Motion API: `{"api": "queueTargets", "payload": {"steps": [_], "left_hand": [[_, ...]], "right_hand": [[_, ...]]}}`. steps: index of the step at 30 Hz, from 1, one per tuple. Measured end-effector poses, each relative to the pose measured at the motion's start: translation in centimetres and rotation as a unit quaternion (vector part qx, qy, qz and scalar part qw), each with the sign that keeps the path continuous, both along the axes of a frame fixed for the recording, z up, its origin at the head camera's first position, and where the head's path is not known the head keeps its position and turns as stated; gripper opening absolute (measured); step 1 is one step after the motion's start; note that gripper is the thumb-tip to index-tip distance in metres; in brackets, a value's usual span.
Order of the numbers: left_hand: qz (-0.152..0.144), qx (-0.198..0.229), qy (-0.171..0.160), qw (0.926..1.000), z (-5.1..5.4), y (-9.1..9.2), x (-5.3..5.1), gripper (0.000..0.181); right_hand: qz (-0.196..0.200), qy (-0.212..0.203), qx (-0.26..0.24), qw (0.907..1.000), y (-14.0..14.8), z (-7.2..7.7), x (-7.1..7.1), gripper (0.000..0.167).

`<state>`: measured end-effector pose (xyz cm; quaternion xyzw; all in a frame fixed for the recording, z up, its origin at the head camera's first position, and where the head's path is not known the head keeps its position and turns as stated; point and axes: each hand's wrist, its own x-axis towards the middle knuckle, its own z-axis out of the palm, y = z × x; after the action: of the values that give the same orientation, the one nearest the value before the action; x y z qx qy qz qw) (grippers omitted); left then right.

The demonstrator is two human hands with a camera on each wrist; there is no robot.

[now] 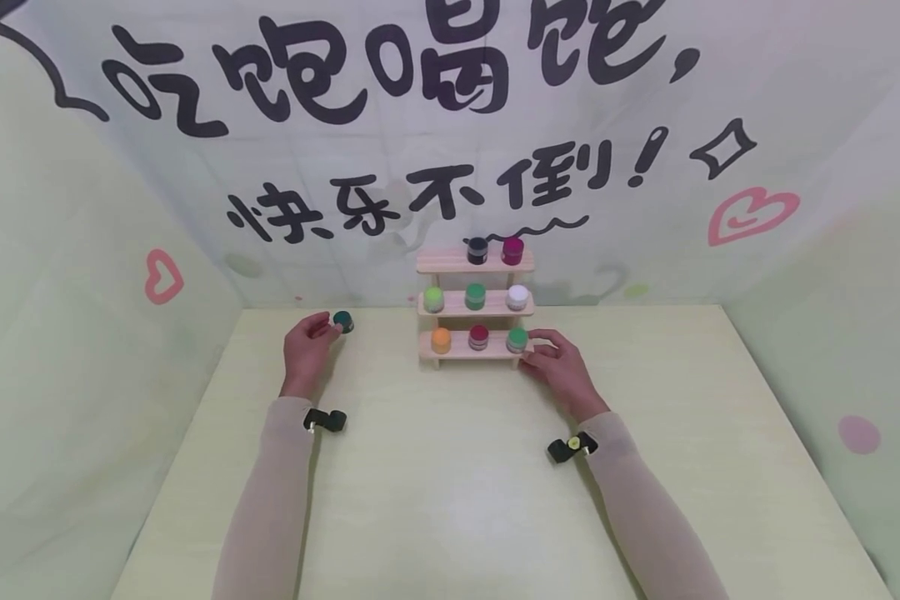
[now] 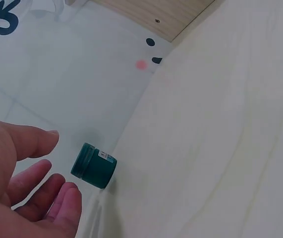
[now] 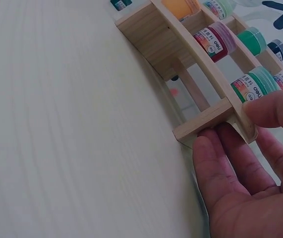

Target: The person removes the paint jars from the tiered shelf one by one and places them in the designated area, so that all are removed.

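Observation:
A dark teal paint jar point(image 1: 343, 322) stands on the table at the left, near the back. Close to it is my left hand point(image 1: 307, 350); in the left wrist view a gap separates the jar point(image 2: 94, 166) from the loosely bent fingers point(image 2: 39, 198). My right hand point(image 1: 562, 373) holds the right end of the bottom tier of a three-tier wooden rack point(image 1: 459, 357). In the right wrist view the thumb point(image 3: 275, 110) lies on the tier beside a green jar point(image 3: 254, 85), with the other fingers beneath the board.
The rack bears several paint jars: black point(image 1: 477, 251) and magenta point(image 1: 512, 252) on top, light green point(image 1: 433, 299), green point(image 1: 476, 297) and white point(image 1: 517, 297) midway, orange point(image 1: 441, 340) and dark red point(image 1: 478, 337) below. A printed cloth point(image 1: 375, 267) hangs behind the table point(image 1: 442, 467).

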<state>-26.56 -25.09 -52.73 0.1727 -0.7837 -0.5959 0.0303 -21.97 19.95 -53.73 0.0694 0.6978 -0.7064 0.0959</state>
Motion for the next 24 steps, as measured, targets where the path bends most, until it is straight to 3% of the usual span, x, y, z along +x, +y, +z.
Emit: {"api": "queueTargets", "payload": {"steps": [10,24], "left_hand": [[-0.012,0.007,0.031,0.9994,2.1,0.5,0.6,0.051],[-0.054,0.040,0.074,0.9949,6.2,4.4,-0.3,0.046]], "right_hand": [[-0.001,-0.006,-0.002,1.0000,0.0,0.0,-0.1,0.042],[0.000,-0.004,-0.009,1.0000,0.0,-0.1,-0.1,0.043]]}}
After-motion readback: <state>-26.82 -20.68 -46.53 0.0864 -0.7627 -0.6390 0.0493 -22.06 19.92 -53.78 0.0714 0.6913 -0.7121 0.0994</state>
